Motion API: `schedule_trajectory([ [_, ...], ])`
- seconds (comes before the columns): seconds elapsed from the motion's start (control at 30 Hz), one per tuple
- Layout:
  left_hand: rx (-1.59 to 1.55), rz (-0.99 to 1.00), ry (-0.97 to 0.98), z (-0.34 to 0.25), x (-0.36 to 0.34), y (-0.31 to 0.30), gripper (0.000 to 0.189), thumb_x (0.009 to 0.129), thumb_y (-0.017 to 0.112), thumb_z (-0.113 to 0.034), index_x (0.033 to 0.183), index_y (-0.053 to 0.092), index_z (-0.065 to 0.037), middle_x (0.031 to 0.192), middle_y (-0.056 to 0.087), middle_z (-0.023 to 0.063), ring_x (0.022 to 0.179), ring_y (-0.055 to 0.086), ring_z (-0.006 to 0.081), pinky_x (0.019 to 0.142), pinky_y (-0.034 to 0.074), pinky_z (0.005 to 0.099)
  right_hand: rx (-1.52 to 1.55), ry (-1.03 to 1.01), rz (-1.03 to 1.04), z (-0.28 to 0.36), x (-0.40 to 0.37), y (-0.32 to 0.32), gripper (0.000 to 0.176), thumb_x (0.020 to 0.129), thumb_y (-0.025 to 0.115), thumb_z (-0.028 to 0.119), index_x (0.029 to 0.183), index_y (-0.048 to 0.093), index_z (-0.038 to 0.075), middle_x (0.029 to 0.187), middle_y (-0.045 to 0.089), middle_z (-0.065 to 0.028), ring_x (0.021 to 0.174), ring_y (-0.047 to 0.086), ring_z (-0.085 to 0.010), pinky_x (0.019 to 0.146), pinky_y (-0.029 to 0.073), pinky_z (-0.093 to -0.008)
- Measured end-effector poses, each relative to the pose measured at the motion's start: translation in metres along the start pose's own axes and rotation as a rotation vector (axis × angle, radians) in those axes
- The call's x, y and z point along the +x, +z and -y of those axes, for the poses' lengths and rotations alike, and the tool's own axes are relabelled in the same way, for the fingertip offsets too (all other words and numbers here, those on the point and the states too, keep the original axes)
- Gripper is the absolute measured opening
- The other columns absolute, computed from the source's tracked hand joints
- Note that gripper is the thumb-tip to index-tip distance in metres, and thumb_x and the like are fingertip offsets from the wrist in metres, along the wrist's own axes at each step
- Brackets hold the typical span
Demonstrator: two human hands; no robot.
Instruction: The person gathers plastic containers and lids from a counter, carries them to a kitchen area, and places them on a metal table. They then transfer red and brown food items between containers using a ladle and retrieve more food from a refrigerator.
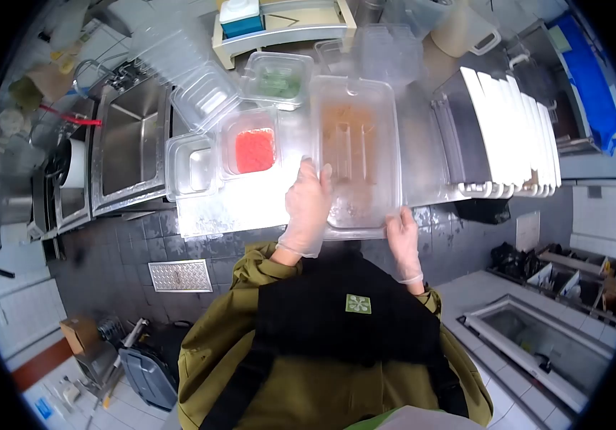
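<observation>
A long clear plastic food pan [397, 158] lies on the steel counter in front of me, with brownish liquid or residue showing on its bottom. My left hand [306, 206], in a clear glove, is closed on the pan's left rim. At the near right corner, my gloved right hand [403, 240] has its fingers curled on the edge. Left of the pan stands a clear tub [226, 161] with bright red chopped food [254, 150] in it. Behind that is another clear tub [252, 77] holding something green [279, 84].
Two more clear tubs, one upright [172, 168] and one tilted [204, 97], sit farther left, beside a steel sink [132, 143]. On the right, a row of white boards [516, 129] stands in a rack. Stacked clear containers [387, 54] and a pitcher [458, 29] are behind.
</observation>
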State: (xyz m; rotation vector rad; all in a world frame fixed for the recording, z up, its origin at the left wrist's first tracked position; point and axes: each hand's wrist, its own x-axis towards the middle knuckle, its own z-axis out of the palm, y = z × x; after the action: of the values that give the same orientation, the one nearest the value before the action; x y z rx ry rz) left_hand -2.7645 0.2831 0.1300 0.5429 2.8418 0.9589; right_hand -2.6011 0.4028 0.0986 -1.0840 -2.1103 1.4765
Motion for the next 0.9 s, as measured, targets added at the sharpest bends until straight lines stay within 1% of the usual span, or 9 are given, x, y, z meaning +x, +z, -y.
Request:
schedule_trajectory([
  [0.17,-0.249,-0.251,0.413,-0.001,0.015,-0.011,0.034,0.084,0.056,-0.021,0.107,0.044,0.001,0.077,0.061,0.0155,0.057,0.06,0.0341,0.055,0.049,0.0419,-0.493,-0.265,-0.351,0.018,-0.017,0.017,0.026,0.076,0.048,0.004,0.101,0.054,-0.004,0.094,0.056,-0.02,0.086,0.053,-0.0375,0.078,0.044,-0.0389],
  [0.23,-0.602,0.041,0.21,-0.017,0.003,-0.015,0.033,0.084,0.056,-0.019,0.107,0.044,0.001,0.078,0.061,0.0155,0.058,0.061,0.0332,0.054,0.049,0.0407,-0.271,-0.156,-0.371,0.008,-0.021,0.015,0.027,0.076,0.05,0.002,0.102,0.054,-0.002,0.096,0.055,-0.0152,0.091,0.053,-0.0302,0.085,0.041,-0.0342],
  [0.3,-0.768,0.12,0.306,-0.039,-0.007,-0.029,0.031,0.085,0.056,-0.018,0.107,0.043,0.001,0.077,0.061,0.0157,0.059,0.062,0.0322,0.052,0.049,0.0392,-0.205,-0.232,-0.419,0.01,-0.022,0.008,0.021,0.079,0.052,0.004,0.1,0.054,0.0,0.094,0.056,-0.01,0.089,0.054,-0.0241,0.085,0.04,-0.0308],
  [0.37,-0.865,0.158,0.405,-0.055,-0.015,-0.028,0.031,0.086,0.056,-0.017,0.107,0.043,0.0,0.078,0.062,0.0156,0.063,0.063,0.0317,0.054,0.05,0.0394,0.443,0.12,-0.456,0.073,-0.031,-0.001,0.016,0.088,0.057,0.025,0.094,0.052,0.011,0.092,0.054,-0.0003,0.085,0.049,-0.0092,0.08,0.039,-0.0235],
  [0.53,-0.658,0.308,0.582,-0.064,0.008,-0.039,0.031,0.081,0.06,-0.008,0.109,0.048,-0.002,0.093,0.061,0.0131,0.077,0.064,0.0218,0.064,0.05,0.0307,0.291,-0.043,-0.526,0.103,-0.041,-0.091,0.018,0.087,0.058,0.022,0.077,0.045,0.013,0.065,0.052,0.0022,0.053,0.043,-0.0053,0.054,0.034,-0.0184],
  [0.67,-0.507,0.015,0.374,-0.008,0.028,-0.013,0.031,0.081,0.06,-0.015,0.108,0.051,-0.003,0.099,0.055,0.0141,0.086,0.055,0.0291,0.073,0.047,0.0365,-0.231,-0.245,-0.479,0.106,-0.029,-0.13,0.021,0.086,0.056,0.003,0.07,0.042,0.007,0.074,0.039,0.0018,0.07,0.037,-0.0074,0.061,0.029,-0.0189],
  [0.8,-0.431,0.107,0.101,0.025,0.024,-0.004,0.045,0.079,0.064,-0.019,0.115,0.043,-0.001,0.087,0.052,0.0109,0.064,0.053,0.0213,0.06,0.046,0.034,-0.809,-0.518,-0.465,0.069,0.008,-0.105,0.008,0.075,0.051,-0.006,0.078,0.046,0.0,0.08,0.042,-0.0144,0.072,0.043,-0.0331,0.064,0.04,-0.033],
  [0.87,-0.451,0.108,0.005,0.022,0.022,-0.002,0.047,0.078,0.066,-0.019,0.116,0.043,-0.003,0.086,0.052,0.006,0.063,0.054,0.015,0.059,0.047,0.0286,-0.784,-0.202,-0.353,0.046,0.025,-0.08,0.014,0.071,0.049,-0.006,0.083,0.051,0.001,0.088,0.048,-0.0163,0.082,0.05,-0.0365,0.069,0.045,-0.0388],
  [0.9,-0.467,0.057,0.005,0.025,0.022,0.004,0.049,0.077,0.067,-0.021,0.116,0.044,-0.003,0.083,0.051,0.0053,0.062,0.053,0.0149,0.059,0.046,0.0286,-1.001,-0.334,-0.366,0.028,0.034,-0.067,0.019,0.07,0.05,-0.004,0.087,0.054,0.003,0.096,0.05,-0.017,0.089,0.051,-0.0373,0.071,0.047,-0.0426],
])
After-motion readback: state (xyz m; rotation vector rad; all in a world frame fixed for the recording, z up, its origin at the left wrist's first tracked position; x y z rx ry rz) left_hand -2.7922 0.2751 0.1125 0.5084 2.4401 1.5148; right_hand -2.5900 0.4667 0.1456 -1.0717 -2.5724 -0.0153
